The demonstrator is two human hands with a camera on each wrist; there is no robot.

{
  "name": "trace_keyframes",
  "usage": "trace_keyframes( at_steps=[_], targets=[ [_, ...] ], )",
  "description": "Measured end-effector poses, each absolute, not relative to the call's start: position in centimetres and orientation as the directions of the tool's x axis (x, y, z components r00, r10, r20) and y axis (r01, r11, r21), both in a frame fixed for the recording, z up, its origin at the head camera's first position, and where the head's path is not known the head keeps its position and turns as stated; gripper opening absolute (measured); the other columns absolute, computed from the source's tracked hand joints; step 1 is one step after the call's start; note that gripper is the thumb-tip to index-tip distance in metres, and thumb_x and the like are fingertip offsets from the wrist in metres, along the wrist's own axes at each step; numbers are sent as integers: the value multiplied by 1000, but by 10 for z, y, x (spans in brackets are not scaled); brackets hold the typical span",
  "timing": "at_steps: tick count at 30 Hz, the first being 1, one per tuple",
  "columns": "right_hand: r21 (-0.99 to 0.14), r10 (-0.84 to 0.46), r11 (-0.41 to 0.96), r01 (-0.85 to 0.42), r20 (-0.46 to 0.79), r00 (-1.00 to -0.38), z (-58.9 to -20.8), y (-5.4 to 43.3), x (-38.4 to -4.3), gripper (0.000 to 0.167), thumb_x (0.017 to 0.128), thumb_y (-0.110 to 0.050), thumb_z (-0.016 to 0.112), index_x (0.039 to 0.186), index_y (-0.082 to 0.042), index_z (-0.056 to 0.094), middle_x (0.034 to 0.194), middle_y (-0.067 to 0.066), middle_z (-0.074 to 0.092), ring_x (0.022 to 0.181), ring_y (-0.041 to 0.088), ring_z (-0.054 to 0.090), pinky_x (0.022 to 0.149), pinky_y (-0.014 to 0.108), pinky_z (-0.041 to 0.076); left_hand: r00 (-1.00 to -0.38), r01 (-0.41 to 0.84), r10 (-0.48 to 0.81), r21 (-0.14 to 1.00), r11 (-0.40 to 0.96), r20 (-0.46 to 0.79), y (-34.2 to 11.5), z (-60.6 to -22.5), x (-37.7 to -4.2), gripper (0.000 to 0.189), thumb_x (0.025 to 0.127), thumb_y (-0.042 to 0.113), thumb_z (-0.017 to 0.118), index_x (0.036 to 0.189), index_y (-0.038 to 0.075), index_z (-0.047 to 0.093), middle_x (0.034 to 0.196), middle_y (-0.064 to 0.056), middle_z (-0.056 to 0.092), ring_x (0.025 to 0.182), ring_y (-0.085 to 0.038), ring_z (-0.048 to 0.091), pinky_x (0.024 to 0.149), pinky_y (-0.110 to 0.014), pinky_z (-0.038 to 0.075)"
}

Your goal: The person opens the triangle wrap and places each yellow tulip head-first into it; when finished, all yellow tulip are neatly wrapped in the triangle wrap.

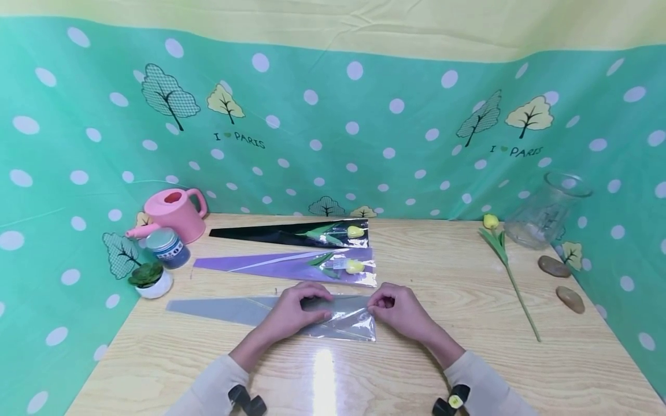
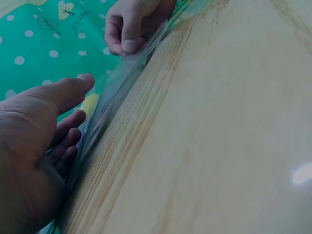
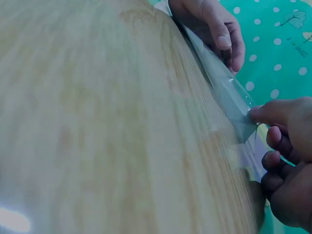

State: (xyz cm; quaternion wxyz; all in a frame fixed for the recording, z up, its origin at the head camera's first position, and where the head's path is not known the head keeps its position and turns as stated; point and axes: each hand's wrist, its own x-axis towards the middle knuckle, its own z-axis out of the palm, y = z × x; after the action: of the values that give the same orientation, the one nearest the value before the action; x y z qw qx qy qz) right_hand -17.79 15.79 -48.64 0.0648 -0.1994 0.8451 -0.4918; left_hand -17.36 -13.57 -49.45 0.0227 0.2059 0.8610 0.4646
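A grey flower wrapping sleeve (image 1: 224,309) with a clear front lies flat on the wooden table, its narrow end to the left. My right hand (image 1: 402,310) pinches the sleeve's wide right edge between thumb and fingers; the right wrist view shows the thumb pressed on the clear film (image 3: 234,105). Over the sleeve's middle is my left hand (image 1: 295,311), thumb and fingers apart with a gap between them. Just behind lie a purple sleeve (image 1: 270,263) and a black sleeve (image 1: 255,233), each with a yellow tulip (image 1: 355,266) inside.
At the left stand a pink watering can (image 1: 179,216), a blue jar (image 1: 169,248) and a small potted succulent (image 1: 151,280). To the right are a loose yellow tulip (image 1: 512,277), a glass vase (image 1: 538,216) and two brown stones (image 1: 554,266). A polka-dot cloth (image 1: 333,156) hangs behind.
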Motion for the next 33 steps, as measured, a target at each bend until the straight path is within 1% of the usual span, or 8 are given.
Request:
trace_keyframes(
  at_steps=[4, 8, 11, 17, 21, 27, 30, 33],
  targets=[
    [-872, -395, 411, -267, 93, -914, -485, 158, -178, 7, 89, -10, 78, 91, -16, 76, 80, 1, 61, 72, 9, 53, 64, 18, 46, -914, 337, 379, 799, 499, 149, -136, -495, -174, 30, 82, 29, 88, 110, 29, 78, 119, 17, 71, 125, -13, 63, 112, -39, 48],
    [-872, -400, 403, -276, 104, -911, -483, 156, -177, 9, 90, -9, 77, 91, -17, 75, 80, 0, 59, 72, 9, 52, 64, 18, 45, -915, 337, 376, 792, 510, 147, -137, -495, -174, 31, 81, 30, 89, 111, 29, 78, 119, 16, 70, 125, -14, 62, 112, -41, 49],
    [-869, -398, 388, -307, 142, -906, -480, 154, -175, 8, 91, -8, 76, 91, -15, 74, 79, 0, 57, 72, 9, 51, 63, 17, 45, -915, 339, 374, 790, 511, 151, -137, -496, -174, 34, 80, 31, 90, 112, 30, 77, 121, 15, 70, 126, -15, 62, 113, -42, 48],
    [-862, -344, 363, -354, 229, -911, -475, 151, -175, 11, 92, -6, 75, 90, -16, 72, 78, 0, 54, 70, 8, 48, 60, 17, 42, -913, 371, 360, 764, 529, 194, -139, -496, -173, 39, 79, 35, 90, 115, 30, 76, 128, 9, 70, 129, -21, 62, 114, -49, 46],
    [-848, -346, 351, -398, 278, -896, -474, 151, -177, 9, 93, -5, 74, 91, -13, 72, 78, 0, 54, 70, 8, 48, 59, 18, 42, -914, 374, 349, 765, 524, 208, -139, -496, -174, 36, 80, 35, 89, 114, 31, 77, 127, 10, 71, 128, -20, 63, 113, -47, 47],
    [-838, -322, 362, -408, 298, -898, -467, 149, -176, 7, 93, -5, 74, 91, -12, 72, 79, -1, 54, 70, 8, 49, 59, 18, 43, -922, 357, 322, 790, 499, 214, -140, -495, -174, 29, 82, 31, 88, 109, 30, 79, 120, 12, 74, 123, -18, 66, 114, -46, 46],
    [-836, -325, 356, -419, 309, -894, -464, 148, -176, 4, 93, -5, 74, 92, -9, 72, 79, 0, 53, 71, 8, 48, 59, 18, 42, -930, 341, 301, 802, 491, 211, -140, -494, -174, 24, 82, 28, 88, 105, 30, 80, 113, 14, 76, 118, -16, 68, 111, -42, 48],
    [-838, -330, 351, -418, 306, -893, -461, 147, -177, 3, 93, -6, 74, 92, -9, 72, 79, 0, 53, 71, 8, 48, 59, 18, 42, -938, 320, 280, 818, 478, 204, -140, -494, -175, 20, 83, 26, 87, 103, 28, 82, 110, 13, 77, 115, -15, 70, 108, -38, 50]
  ],
)
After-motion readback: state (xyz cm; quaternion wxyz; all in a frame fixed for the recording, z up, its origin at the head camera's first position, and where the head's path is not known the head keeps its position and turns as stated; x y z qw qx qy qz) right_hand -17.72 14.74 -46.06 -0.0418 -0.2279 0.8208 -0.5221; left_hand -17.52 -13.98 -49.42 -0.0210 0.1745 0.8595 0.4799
